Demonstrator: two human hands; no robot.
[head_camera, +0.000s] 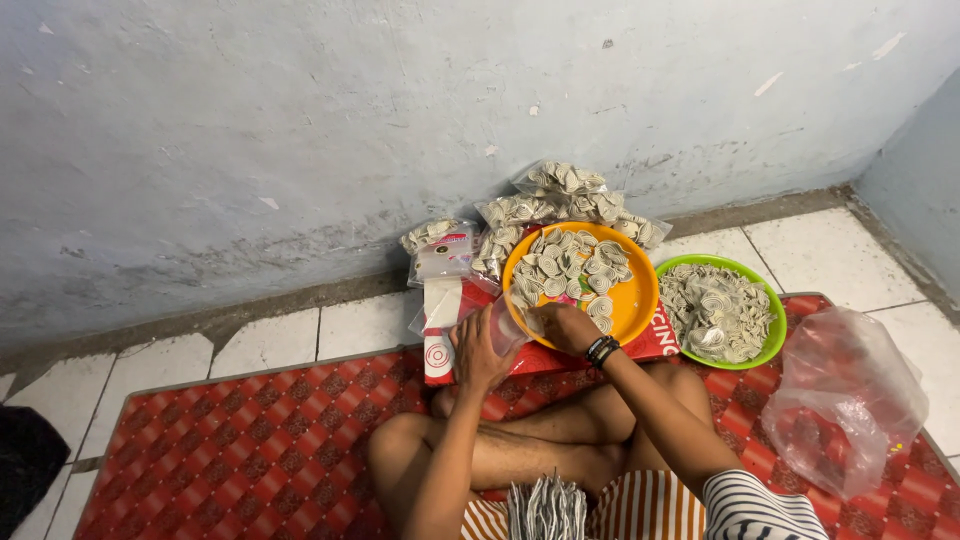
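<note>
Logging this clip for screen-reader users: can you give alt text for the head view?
Seated cross-legged on a red patterned mat, a person holds a small clear bag in the left hand while the right hand reaches into an orange plate of pale spiral pieces. A green bowl holds more.

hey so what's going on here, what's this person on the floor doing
A person sits cross-legged on a red patterned mat by a wall. Their left hand holds a small clear bag at the edge of an orange plate piled with pale spiral-patterned chips, while the right hand rests on the plate's near rim among the chips. A green bowl beside it holds more chips. Filled bags are stacked against the wall, and a large clear bag lies on the mat's right.
</note>
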